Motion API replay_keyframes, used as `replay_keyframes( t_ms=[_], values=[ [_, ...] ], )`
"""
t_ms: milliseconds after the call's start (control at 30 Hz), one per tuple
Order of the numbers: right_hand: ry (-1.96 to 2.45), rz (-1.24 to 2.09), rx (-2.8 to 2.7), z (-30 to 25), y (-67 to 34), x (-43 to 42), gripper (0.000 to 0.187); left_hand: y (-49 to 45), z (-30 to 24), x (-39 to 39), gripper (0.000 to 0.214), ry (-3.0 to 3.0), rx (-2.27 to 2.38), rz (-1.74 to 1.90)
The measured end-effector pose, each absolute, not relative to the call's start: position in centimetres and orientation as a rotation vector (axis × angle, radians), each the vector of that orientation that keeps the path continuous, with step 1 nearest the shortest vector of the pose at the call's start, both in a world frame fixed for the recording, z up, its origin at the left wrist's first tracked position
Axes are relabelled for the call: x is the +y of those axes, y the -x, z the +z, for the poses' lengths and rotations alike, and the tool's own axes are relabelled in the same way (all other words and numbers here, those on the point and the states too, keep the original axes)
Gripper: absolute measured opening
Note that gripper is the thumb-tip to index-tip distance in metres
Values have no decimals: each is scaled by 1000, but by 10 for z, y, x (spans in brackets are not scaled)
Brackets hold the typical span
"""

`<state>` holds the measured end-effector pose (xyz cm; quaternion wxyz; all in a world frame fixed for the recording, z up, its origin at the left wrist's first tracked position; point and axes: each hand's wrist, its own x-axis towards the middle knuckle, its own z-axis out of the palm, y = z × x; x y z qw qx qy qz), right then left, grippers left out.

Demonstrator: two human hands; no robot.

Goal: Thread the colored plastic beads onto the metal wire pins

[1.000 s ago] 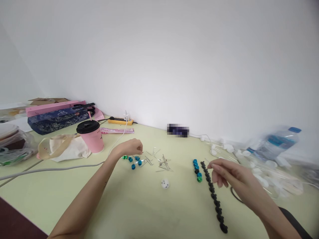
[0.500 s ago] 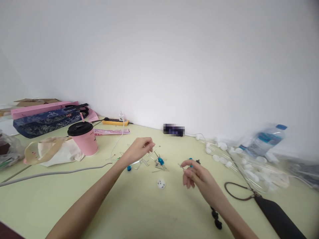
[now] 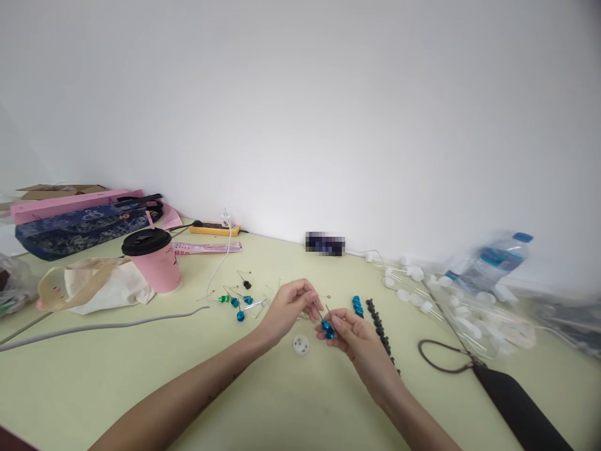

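Note:
My right hand (image 3: 354, 338) is closed around a small shiny blue piece (image 3: 327, 330) with thin metal wires sticking up from it. My left hand (image 3: 298, 304) meets it from the left, thumb and fingers pinched at the wire. Below them lies a white disc with dark spots (image 3: 301, 344). Left of my left hand are blue pieces with bent wires (image 3: 240, 316), a green one (image 3: 224, 299) and a black one (image 3: 246, 284). Beyond my right hand are a row of blue pieces (image 3: 358, 305) and a row of black pieces (image 3: 378, 326).
A pink cup with a black lid (image 3: 153, 260) stands at left by a cloth bag (image 3: 107, 285). A grey cable (image 3: 122, 324) crosses the left side. Clear tubes with white caps (image 3: 462, 313), a water bottle (image 3: 493, 263) and a black strapped case (image 3: 516, 407) lie at right.
The blue piece has left the table and is between my hands. My left hand moved right and nearer; my right hand moved left and closed on the piece.

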<state>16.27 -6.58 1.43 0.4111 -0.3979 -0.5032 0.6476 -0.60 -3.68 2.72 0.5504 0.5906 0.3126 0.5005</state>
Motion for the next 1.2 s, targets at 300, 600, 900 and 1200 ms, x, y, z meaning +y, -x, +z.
replay_keyframes(
  t_ms=[300, 600, 900, 1200],
  values=[
    [972, 1748, -1061, 4, -161, -65, 23, 5, 16, -30, 25, -1428, 796, 1292],
    [883, 1683, -930, -4, -166, -55, 20, -5, 5, -34, 21, -1388, 809, 1338],
    [970, 1568, -1086, -7, -165, -54, 26, -12, -10, -35, 10, -1526, 895, 1235],
    [1192, 1095, -1604, 21, -182, -55, 23, -3, 5, -30, 22, -1263, 605, 1101]
  ],
)
